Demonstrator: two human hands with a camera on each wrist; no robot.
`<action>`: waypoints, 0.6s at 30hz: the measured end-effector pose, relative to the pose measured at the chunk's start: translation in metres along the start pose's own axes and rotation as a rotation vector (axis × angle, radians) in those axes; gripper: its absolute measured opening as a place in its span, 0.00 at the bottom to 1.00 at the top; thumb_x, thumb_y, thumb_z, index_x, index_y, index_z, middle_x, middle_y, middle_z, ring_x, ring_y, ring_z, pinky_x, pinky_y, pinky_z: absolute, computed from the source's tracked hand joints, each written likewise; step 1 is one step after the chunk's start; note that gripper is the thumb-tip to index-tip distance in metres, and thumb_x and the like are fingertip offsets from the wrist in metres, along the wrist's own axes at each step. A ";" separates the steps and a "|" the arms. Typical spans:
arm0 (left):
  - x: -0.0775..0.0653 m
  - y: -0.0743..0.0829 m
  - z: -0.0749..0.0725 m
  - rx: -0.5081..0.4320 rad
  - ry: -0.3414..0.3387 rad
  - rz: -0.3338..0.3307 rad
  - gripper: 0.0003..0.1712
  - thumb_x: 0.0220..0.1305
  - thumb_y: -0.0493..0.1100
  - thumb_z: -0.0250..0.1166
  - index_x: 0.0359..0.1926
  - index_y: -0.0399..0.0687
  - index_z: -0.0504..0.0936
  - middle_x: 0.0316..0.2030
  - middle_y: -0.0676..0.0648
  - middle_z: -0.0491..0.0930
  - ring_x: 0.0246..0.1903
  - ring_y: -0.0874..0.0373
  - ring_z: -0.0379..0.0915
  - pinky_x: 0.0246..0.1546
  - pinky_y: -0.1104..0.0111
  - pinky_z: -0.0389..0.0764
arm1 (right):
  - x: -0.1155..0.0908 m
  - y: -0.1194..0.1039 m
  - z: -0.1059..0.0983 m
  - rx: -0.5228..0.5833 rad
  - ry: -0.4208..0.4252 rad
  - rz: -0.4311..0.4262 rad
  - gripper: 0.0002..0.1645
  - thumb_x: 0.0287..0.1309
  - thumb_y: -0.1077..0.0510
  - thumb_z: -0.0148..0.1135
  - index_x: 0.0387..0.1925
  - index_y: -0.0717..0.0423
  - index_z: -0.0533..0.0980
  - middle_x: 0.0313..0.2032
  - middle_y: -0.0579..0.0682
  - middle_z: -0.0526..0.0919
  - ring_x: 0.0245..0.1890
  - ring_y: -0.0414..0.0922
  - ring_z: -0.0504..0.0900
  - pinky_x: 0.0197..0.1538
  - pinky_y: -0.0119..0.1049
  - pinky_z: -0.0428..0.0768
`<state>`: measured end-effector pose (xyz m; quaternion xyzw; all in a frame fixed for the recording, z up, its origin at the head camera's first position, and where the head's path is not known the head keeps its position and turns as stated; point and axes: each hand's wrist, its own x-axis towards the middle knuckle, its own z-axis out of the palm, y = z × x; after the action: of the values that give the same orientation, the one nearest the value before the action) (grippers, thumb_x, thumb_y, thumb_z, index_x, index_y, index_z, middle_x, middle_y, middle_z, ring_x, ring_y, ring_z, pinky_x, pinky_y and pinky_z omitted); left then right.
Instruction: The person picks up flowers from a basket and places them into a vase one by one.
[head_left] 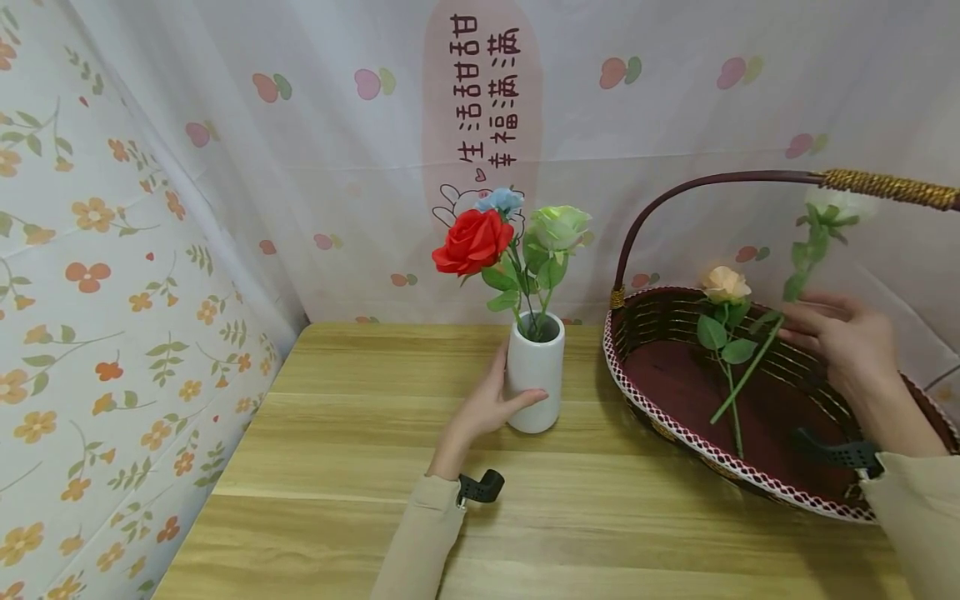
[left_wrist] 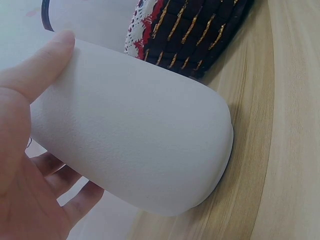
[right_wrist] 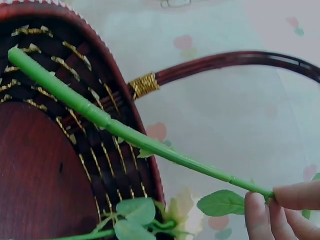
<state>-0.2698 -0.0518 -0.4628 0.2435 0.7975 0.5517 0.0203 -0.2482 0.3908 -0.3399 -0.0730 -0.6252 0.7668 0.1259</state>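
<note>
A white vase (head_left: pixel 536 375) stands on the wooden table with a red rose (head_left: pixel 474 242), a pale green rose (head_left: pixel 561 227) and a blue flower (head_left: pixel 500 201) in it. My left hand (head_left: pixel 491 400) holds the vase from its left side, thumb across the front; the left wrist view shows the thumb (left_wrist: pixel 52 57) on the white wall. Over the basket, my right hand (head_left: pixel 843 333) pinches the green stem (right_wrist: pixel 165 150) of a white rose (head_left: pixel 840 204), whose bloom points up behind the basket's handle. The stem's lower end slants down over the basket. A peach rose (head_left: pixel 726 285) lies in the basket.
The dark woven basket (head_left: pixel 637 400), with a red-and-white trimmed rim, occupies the table's right side. Its tall handle (head_left: pixel 720 177) arches above it. Behind the table (head_left: pixel 360 467) hangs a printed curtain (head_left: pixel 337 167); a floral cloth (head_left: pixel 97 317) covers the left side.
</note>
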 end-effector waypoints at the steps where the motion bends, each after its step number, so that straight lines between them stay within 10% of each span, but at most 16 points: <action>1: 0.000 0.000 0.000 0.001 -0.001 0.002 0.58 0.63 0.54 0.73 0.81 0.58 0.42 0.72 0.48 0.60 0.70 0.52 0.59 0.68 0.50 0.63 | -0.001 -0.001 0.002 0.009 -0.014 -0.009 0.14 0.59 0.69 0.70 0.43 0.51 0.80 0.33 0.44 0.86 0.27 0.42 0.87 0.32 0.33 0.85; 18: -0.003 0.011 -0.002 -0.014 -0.004 0.003 0.57 0.64 0.44 0.72 0.81 0.55 0.42 0.73 0.44 0.59 0.71 0.46 0.58 0.68 0.46 0.62 | -0.024 -0.006 0.035 0.062 -0.125 -0.118 0.13 0.62 0.73 0.64 0.45 0.57 0.81 0.35 0.48 0.85 0.30 0.42 0.86 0.33 0.35 0.86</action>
<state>-0.2635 -0.0522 -0.4527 0.2458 0.7931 0.5568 0.0228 -0.2340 0.3520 -0.3278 0.0158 -0.6108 0.7802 0.1341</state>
